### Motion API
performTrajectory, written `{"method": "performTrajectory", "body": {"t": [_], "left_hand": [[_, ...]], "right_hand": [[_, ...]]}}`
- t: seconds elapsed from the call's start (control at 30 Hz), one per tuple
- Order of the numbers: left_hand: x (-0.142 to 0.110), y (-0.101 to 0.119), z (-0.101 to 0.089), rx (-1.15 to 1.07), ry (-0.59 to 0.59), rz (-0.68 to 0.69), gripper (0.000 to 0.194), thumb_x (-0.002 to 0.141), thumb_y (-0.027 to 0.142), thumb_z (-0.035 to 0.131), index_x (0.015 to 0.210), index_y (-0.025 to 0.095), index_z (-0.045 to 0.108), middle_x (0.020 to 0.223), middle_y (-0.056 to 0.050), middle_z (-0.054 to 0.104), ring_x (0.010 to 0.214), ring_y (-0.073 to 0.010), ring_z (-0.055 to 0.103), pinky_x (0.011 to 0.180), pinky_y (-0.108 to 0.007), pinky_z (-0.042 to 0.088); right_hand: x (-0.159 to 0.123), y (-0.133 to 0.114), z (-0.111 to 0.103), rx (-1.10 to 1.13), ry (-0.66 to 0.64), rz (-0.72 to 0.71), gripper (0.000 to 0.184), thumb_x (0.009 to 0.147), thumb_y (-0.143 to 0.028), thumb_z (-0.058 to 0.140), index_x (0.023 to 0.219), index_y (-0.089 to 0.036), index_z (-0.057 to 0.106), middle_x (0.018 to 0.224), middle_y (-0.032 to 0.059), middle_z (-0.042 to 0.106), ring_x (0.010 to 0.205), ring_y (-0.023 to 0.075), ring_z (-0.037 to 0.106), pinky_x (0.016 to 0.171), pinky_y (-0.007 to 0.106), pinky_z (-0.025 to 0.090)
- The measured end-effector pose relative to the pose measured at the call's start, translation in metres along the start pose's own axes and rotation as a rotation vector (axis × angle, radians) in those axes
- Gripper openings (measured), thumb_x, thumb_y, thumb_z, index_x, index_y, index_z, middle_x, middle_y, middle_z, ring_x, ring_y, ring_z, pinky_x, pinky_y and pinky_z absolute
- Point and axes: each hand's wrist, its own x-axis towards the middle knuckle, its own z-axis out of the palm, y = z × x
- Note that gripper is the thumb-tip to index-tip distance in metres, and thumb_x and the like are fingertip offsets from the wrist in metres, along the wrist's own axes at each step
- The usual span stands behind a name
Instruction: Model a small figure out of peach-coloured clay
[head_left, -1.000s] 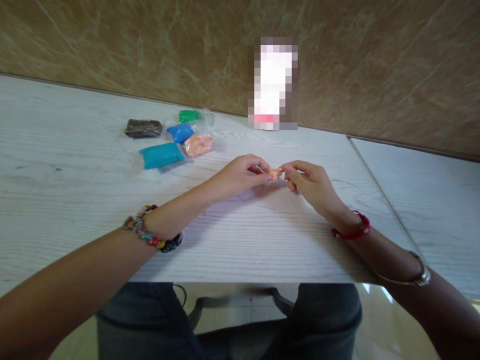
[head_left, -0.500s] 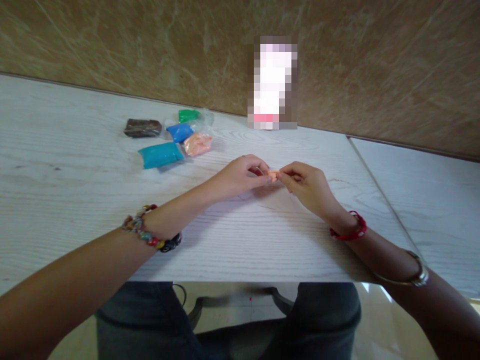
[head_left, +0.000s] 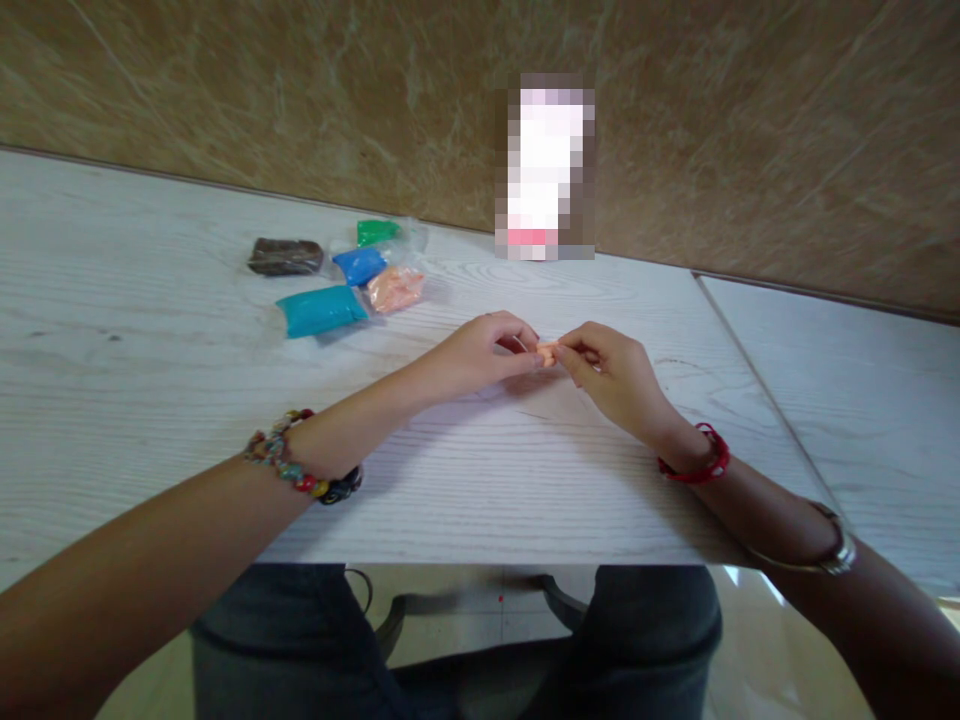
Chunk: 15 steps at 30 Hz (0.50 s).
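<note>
A small lump of peach-coloured modelling clay (head_left: 547, 353) is pinched between my two hands, just above the table. My left hand (head_left: 487, 350) grips its left side between thumb and fingers. On the other side, the thumb and forefinger of my right hand (head_left: 611, 370) are closed on the same clay. Fingertips cover part of the lump, so its full shape is hidden. A clear packet of peach clay (head_left: 396, 289) lies to the left, beyond my left hand.
Beside the peach packet lie packets of teal clay (head_left: 322, 311), blue clay (head_left: 360, 265), green clay (head_left: 377, 232) and brown clay (head_left: 286, 257). A blurred-out bright upright object (head_left: 544, 165) leans at the marbled wall (head_left: 300, 100). The white wood-grain table (head_left: 465, 480) has a seam at right.
My right hand has shifted very slightly at the clay. Both hands keep their pinch, and the packets lie as before.
</note>
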Motion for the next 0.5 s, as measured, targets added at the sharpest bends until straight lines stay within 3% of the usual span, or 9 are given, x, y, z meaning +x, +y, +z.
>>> {"method": "performTrajectory", "body": {"t": [0.13,0.27,0.4,0.5], "left_hand": [[-0.002,-0.002,-0.001,0.076,0.039,0.101,0.015,0.072,0.029,0.062,0.075,0.014,0.062,0.085,-0.004,0.06,0.08,-0.0124,0.057,0.075,-0.027,0.045],[-0.005,-0.003,-0.004,0.384,0.111,0.279,0.013,0.074,0.028,0.06,0.075,0.016,0.062,0.096,-0.005,0.057,0.089,-0.014,0.054,0.081,-0.028,0.043],[-0.008,-0.005,-0.01,0.65,-0.007,0.374,0.012,0.078,0.024,0.054,0.079,0.019,0.065,0.109,-0.005,0.054,0.096,-0.017,0.052,0.082,-0.03,0.041],[-0.007,-0.006,-0.016,0.639,-0.121,0.379,0.012,0.077,0.028,0.057,0.083,0.019,0.064,0.112,-0.005,0.052,0.096,-0.0167,0.052,0.083,-0.03,0.041]], "right_hand": [[-0.001,-0.001,-0.001,-0.038,0.016,-0.041,0.015,0.081,-0.027,0.055,0.076,-0.017,0.065,0.069,0.002,0.061,0.06,0.0105,0.05,0.055,0.024,0.036],[-0.001,-0.001,-0.007,-0.105,-0.04,-0.108,0.013,0.08,-0.025,0.058,0.083,-0.018,0.068,0.074,0.0028,0.064,0.064,0.0114,0.052,0.058,0.024,0.038],[0.0,0.005,-0.01,-0.167,-0.15,-0.197,0.013,0.08,-0.019,0.056,0.084,-0.019,0.068,0.08,0.0026,0.067,0.067,0.0117,0.056,0.062,0.025,0.041],[-0.001,0.009,-0.009,-0.184,-0.205,-0.281,0.016,0.082,-0.018,0.053,0.085,-0.019,0.068,0.083,0.0024,0.068,0.073,0.0123,0.059,0.067,0.025,0.044]]}}
